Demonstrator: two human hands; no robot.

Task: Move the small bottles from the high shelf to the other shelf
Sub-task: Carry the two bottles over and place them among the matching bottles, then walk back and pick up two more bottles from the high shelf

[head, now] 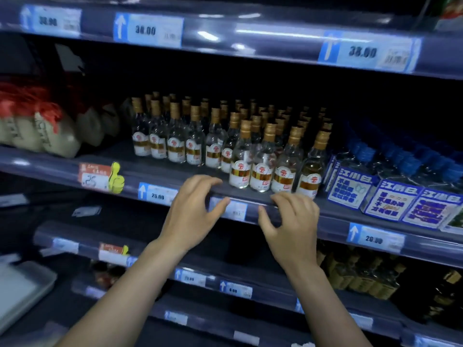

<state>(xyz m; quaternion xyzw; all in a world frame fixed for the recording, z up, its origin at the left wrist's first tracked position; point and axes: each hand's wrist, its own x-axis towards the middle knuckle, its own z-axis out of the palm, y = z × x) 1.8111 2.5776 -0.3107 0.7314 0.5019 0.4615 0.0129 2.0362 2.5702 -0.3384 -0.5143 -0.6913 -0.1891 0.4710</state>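
Several small clear bottles (263,156) with gold caps and red-and-gold labels stand in rows on the middle shelf (155,169). The front row of them reaches the shelf's edge at centre right. My left hand (193,211) hovers just below the shelf's front rail, fingers spread and curled, holding nothing. My right hand (293,221) is beside it, also spread and empty, its fingertips close under the frontmost bottles. Neither hand touches a bottle.
Jars with red cloth tops (42,126) stand at the left of the same shelf, blue-labelled packs (390,201) at the right. The shelf above (250,38) carries price tags. Lower shelves (225,279) hold dark bottles at right; a grey tray (22,286) sits lower left.
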